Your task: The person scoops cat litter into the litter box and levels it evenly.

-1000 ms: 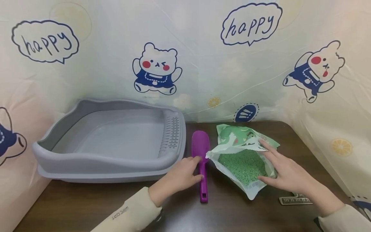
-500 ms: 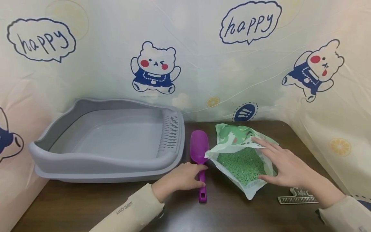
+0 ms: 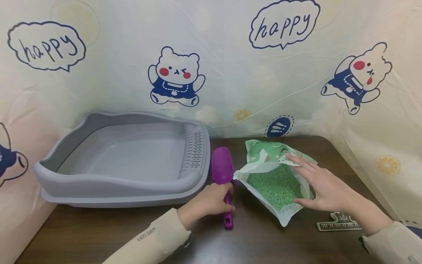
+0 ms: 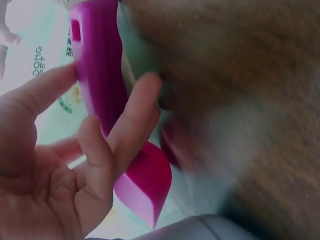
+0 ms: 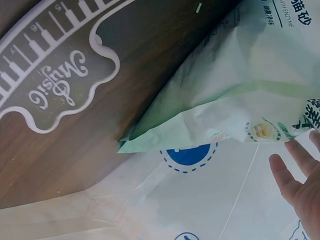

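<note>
In the head view my left hand [image 3: 211,201] pinches the handle of a purple scoop [image 3: 222,165] between thumb and fingers. The left wrist view shows the thumb on one side of the scoop's handle [image 4: 97,60] and fingers on the other. The scoop's blade points toward the back wall. To its right lies an opened green and white bag [image 3: 263,151] of green cat litter granules [image 3: 277,185]. My right hand [image 3: 329,189] is spread at the bag's right side, its fingers straight at the mouth.
A grey litter box [image 3: 112,189] with a slotted step fills the table's left side, close beside the scoop. A clip [image 3: 337,225] with piano-key markings lies near my right forearm. Printed cloth [image 3: 227,73] hangs behind the dark table [image 3: 211,242].
My left hand has slid down from near the blade to the handle and taken hold of it. The scoop has shifted slightly left. The right hand has barely moved.
</note>
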Available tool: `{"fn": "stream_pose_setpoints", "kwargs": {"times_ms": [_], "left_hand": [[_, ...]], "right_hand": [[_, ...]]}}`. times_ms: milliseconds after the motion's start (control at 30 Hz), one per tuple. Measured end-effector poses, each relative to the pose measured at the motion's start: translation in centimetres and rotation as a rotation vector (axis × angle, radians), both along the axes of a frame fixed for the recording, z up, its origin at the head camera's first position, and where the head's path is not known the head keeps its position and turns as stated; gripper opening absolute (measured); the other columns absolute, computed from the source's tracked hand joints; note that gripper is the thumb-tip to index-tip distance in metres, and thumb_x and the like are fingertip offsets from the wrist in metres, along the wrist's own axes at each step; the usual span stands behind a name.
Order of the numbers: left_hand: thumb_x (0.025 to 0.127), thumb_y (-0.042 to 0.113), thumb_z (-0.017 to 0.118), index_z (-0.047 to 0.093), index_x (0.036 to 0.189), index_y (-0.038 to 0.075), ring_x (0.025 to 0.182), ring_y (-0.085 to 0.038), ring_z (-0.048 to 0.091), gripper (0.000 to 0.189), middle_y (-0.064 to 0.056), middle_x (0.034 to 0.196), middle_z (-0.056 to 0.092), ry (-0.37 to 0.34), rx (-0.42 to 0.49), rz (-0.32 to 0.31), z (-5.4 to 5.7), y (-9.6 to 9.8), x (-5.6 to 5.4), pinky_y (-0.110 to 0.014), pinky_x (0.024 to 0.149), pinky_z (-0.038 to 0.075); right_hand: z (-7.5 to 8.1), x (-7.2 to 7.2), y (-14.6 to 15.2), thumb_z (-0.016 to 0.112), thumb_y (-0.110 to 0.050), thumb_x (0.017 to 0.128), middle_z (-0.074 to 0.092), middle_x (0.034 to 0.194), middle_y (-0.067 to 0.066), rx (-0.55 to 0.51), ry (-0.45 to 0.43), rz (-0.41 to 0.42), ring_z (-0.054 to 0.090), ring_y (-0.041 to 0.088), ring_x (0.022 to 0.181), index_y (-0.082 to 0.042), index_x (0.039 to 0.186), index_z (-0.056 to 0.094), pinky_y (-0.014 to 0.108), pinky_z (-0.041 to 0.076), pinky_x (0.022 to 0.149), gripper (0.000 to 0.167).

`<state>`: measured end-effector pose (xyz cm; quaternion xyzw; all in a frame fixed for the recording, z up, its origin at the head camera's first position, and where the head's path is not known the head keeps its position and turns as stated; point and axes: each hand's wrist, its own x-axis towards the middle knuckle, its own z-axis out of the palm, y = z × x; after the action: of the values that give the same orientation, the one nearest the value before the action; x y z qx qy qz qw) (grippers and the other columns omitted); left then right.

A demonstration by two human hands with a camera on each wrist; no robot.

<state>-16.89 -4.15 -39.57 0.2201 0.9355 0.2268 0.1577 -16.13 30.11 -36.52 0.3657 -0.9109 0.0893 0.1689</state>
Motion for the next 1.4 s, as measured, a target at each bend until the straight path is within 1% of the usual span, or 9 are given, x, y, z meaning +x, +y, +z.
{"fn": "stream_pose_setpoints", "kwargs": {"times_ms": [133,267,633,767,900,1000,1133,1200,1400], "left_hand": [[0.077,0.020,0.078,0.061,0.107,0.013,0.062,-0.014,0.053,0.035,0.001,0.071,0.056,0.055,-0.023,0.016,-0.2,0.3,-0.3,-0.027,0.055,0.044],[0.076,0.015,0.075,0.058,0.107,0.011,0.061,-0.015,0.053,0.036,0.000,0.070,0.055,0.067,0.009,0.042,-0.1,0.5,-0.5,-0.027,0.054,0.044],[0.079,0.014,0.069,0.061,0.119,0.008,0.069,-0.016,0.055,0.042,-0.002,0.079,0.061,0.113,0.099,0.094,0.9,0.3,-0.6,-0.029,0.060,0.045],[0.080,0.013,0.067,0.062,0.123,0.008,0.073,-0.018,0.054,0.043,-0.004,0.084,0.063,0.151,0.133,0.097,2.1,-0.2,-0.7,-0.031,0.063,0.045],[0.081,0.011,0.066,0.061,0.125,0.011,0.070,-0.018,0.052,0.044,-0.004,0.083,0.060,0.183,0.179,0.112,3.6,-0.9,-0.7,-0.031,0.060,0.043],[0.084,0.010,0.065,0.060,0.127,0.013,0.070,-0.018,0.052,0.043,-0.004,0.085,0.060,0.202,0.223,0.123,4.6,-1.5,-0.7,-0.030,0.058,0.044],[0.086,0.011,0.065,0.060,0.128,0.017,0.077,-0.017,0.053,0.043,-0.003,0.092,0.061,0.243,0.260,0.137,5.5,-2.3,-0.3,-0.030,0.062,0.045],[0.086,0.012,0.065,0.061,0.130,0.019,0.082,-0.016,0.054,0.044,-0.001,0.096,0.062,0.261,0.277,0.140,5.8,-2.7,0.1,-0.030,0.066,0.046],[0.086,0.012,0.066,0.060,0.132,0.023,0.088,-0.016,0.054,0.048,0.001,0.103,0.062,0.284,0.327,0.124,7.1,-3.4,1.0,-0.029,0.069,0.050]], "right_hand": [[0.0,-0.1,-0.2,0.090,-0.042,0.060,0.029,0.163,0.005,0.011,0.045,0.019,0.046,0.031,0.132,-0.004,0.143,0.049,0.050,0.055,0.073,0.100],[0.0,-0.2,-0.2,0.090,-0.044,0.059,0.030,0.163,0.004,0.014,0.052,0.008,0.045,0.032,0.134,-0.005,0.151,0.039,0.053,0.055,0.076,0.112],[0.0,0.0,-0.3,0.092,-0.041,0.059,0.036,0.159,0.007,-0.040,0.013,-0.010,0.042,0.027,0.138,-0.008,0.152,0.038,0.061,0.052,0.083,0.112],[-0.3,0.0,-0.3,0.092,-0.039,0.058,0.033,0.160,0.005,-0.054,0.010,-0.005,0.037,0.021,0.143,-0.007,0.151,0.039,0.059,0.051,0.088,0.112],[-0.5,-0.1,-0.4,0.092,-0.038,0.059,0.031,0.161,0.005,-0.050,0.015,0.001,0.034,0.020,0.145,-0.004,0.150,0.039,0.058,0.049,0.093,0.111],[-0.5,-0.1,-0.5,0.092,-0.040,0.058,0.033,0.160,0.007,-0.040,0.030,-0.003,0.041,0.025,0.139,-0.003,0.150,0.039,0.056,0.051,0.090,0.113],[-0.2,-0.1,-0.5,0.092,-0.043,0.056,0.035,0.159,0.008,-0.033,0.047,-0.009,0.051,0.029,0.129,-0.003,0.151,0.037,0.055,0.052,0.083,0.116],[0.0,-0.1,-0.6,0.091,-0.044,0.057,0.034,0.160,0.007,-0.030,0.050,-0.008,0.052,0.030,0.128,-0.003,0.152,0.036,0.055,0.052,0.083,0.117],[0.7,-0.2,-0.8,0.090,-0.046,0.061,0.025,0.164,0.005,-0.013,0.035,-0.018,0.039,0.026,0.143,-0.003,0.154,0.033,0.058,0.049,0.093,0.116]]}}
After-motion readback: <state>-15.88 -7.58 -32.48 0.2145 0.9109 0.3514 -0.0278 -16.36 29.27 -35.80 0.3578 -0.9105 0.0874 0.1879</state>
